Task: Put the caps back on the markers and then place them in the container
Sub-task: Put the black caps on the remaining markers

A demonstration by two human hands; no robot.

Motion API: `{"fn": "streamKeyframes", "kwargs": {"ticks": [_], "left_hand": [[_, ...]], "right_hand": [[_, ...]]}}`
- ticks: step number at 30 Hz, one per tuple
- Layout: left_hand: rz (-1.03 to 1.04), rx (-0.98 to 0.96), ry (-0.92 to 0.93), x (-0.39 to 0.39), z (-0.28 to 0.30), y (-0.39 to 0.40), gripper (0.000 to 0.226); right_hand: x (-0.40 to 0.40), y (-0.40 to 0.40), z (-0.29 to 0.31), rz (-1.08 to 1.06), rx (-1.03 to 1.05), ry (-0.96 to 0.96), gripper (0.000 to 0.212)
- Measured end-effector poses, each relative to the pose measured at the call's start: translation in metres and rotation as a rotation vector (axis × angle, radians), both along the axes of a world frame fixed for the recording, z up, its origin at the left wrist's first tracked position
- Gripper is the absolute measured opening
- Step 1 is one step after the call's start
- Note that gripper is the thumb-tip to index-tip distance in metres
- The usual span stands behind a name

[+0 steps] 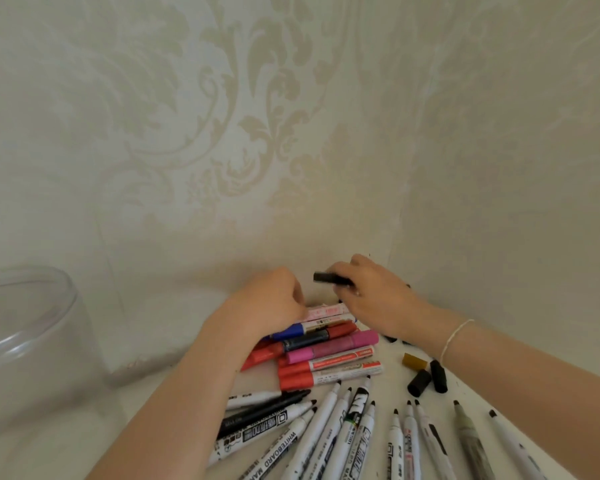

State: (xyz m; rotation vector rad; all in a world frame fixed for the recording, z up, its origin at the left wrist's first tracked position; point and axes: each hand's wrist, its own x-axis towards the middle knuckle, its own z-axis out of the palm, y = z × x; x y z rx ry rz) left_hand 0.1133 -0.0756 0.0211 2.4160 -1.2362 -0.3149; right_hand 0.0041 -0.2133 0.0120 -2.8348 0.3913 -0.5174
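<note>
Two hands over heaped markers [326, 351] on white bench [465, 393]: right hand [378, 299] fingers pinching short black cap [329, 278]; left hand [274, 303] fingers curled, grip unclear. Clear plastic container [25, 337] at nine o'clock.

Markers and caps lay on the white tabletop [146, 382] against the wall.
The clear plastic jar [25, 341] stood far left; loose black caps [426, 377] lay right of the stacked coloured markers [326, 355], with uncapped white markers [326, 431] fanned in front.

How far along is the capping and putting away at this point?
Early. The clear container at left looks empty. A stack of capped coloured markers lies in the middle. The right hand holds a black cap; the left hand reaches into the stack. Many uncapped white markers and loose caps remain.
</note>
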Motion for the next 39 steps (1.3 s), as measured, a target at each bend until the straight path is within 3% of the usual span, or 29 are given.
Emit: {"fn": "streamKeyframes", "kwargs": {"ticks": [3,6,9,11,15,17,20,24,27,30,33,39], "left_hand": [[0.083,0.071,-0.131,0.007,-0.003,0.003,0.019],[0.160,0.159,-0.213,0.012,-0.003,0.006,0.018],[0.203,0.210,-0.251,0.013,-0.001,0.009,0.005],[0.219,0.227,-0.245,0.013,-0.001,0.009,0.015],[0.200,0.217,-0.260,0.012,-0.004,0.004,0.011],[0.183,0.200,-0.275,0.010,-0.007,0.001,0.018],[0.161,0.157,-0.298,0.008,-0.009,0.000,0.020],[0.157,0.069,-0.303,0.009,-0.008,-0.001,0.014],[0.151,0.024,-0.282,0.008,-0.007,-0.002,0.015],[0.131,0.009,-0.265,0.005,-0.008,-0.004,0.019],[0.105,0.003,-0.238,0.002,-0.008,-0.007,0.018],[0.093,-0.024,-0.224,0.002,-0.008,-0.005,0.015]], "right_hand": [[0.012,-0.005,-0.017,0.017,-0.133,0.160,0.043],[0.022,-0.003,-0.026,0.107,-0.125,0.087,0.049],[0.030,0.000,-0.032,0.194,-0.157,0.017,0.040],[0.037,0.002,-0.037,0.270,-0.288,-0.042,0.028],[0.048,0.005,-0.047,0.231,-0.461,-0.212,0.009],[0.048,0.008,-0.051,0.207,-0.405,-0.232,0.007],[0.043,0.011,-0.047,0.144,-0.118,-0.200,0.025],[0.028,-0.032,-0.026,-0.273,0.240,-0.331,0.028],[0.008,-0.067,-0.025,-0.433,0.366,-0.138,0.041],[-0.004,-0.075,-0.034,-0.341,0.299,0.152,0.051],[0.001,-0.075,-0.043,-0.210,0.155,0.296,0.060],[0.019,-0.076,-0.044,-0.228,-0.197,0.474,0.039]]}}
